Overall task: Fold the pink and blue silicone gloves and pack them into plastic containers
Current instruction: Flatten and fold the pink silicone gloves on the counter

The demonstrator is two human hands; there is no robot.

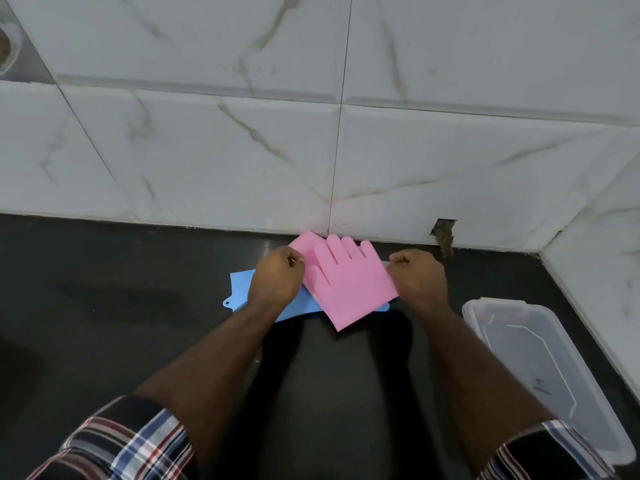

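A pink silicone glove (349, 285) lies on the black counter near the wall, its fingers pointing at the wall, with a second pink layer (304, 245) showing behind it. My left hand (277, 275) pinches the pink glove's left edge. The right edge is pinched by my right hand (419, 277). Under the pink one lies a blue silicone glove (240, 289), mostly covered, with a hanging tab sticking out at the left. A clear plastic container (540, 368) stands to the right, with nothing pink or blue inside.
The black counter (138, 341) ends at a white marble-tiled wall (242, 161) behind and at a side wall on the right. A chipped hole (443, 233) sits at the wall's base. The container lies close to the right wall.
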